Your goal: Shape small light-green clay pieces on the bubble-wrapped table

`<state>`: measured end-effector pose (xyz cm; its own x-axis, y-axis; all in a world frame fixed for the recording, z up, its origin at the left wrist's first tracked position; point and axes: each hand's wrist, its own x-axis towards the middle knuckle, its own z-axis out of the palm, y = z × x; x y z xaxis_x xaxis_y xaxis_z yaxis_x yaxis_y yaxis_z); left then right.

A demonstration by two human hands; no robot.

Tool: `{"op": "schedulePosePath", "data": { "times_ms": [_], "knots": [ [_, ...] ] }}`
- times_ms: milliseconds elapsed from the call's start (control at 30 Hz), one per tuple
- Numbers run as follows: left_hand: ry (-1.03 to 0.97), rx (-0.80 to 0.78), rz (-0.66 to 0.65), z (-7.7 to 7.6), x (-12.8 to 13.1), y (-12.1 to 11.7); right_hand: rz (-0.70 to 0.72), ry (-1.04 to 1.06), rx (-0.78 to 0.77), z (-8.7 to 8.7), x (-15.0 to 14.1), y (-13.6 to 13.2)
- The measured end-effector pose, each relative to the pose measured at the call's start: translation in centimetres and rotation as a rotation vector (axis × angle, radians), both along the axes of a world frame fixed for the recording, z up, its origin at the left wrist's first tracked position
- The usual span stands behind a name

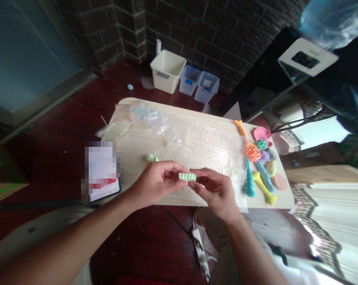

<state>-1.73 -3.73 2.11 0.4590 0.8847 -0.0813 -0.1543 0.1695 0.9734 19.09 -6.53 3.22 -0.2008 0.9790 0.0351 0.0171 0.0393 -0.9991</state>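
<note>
Between both hands, above the near side of the table, is a small pale green piece of beaded-looking clay, its surface made of little round balls in rows. My left hand pinches its left end between thumb and fingers. At the other end, my right hand grips it with thumb and forefinger. A lump of light green clay lies on the bubble wrap just beyond my left hand.
Colourful modelled clay pieces, including a yellow one and an orange one, lie along the table's right end. Clear plastic bags lie at the back left. A tablet-like device sits at the left edge. Bins stand on the floor behind.
</note>
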Motion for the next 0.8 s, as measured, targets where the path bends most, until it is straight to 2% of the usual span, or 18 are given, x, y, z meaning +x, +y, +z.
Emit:
{"op": "schedulePosePath", "data": {
  "times_ms": [233, 533, 800],
  "knots": [
    [0.080, 0.080, 0.014, 0.16, -0.24, -0.07, 0.022, -0.126, 0.104, 0.12, 0.16, 0.02],
    [0.053, 0.037, 0.026, 0.06, -0.21, 0.06, 0.027, -0.147, 0.107, 0.01, 0.07, -0.11],
    [-0.091, -0.089, 0.025, 0.07, -0.34, 0.31, -0.053, -0.123, 0.116, 0.22, 0.15, -0.14]
  ]
}}
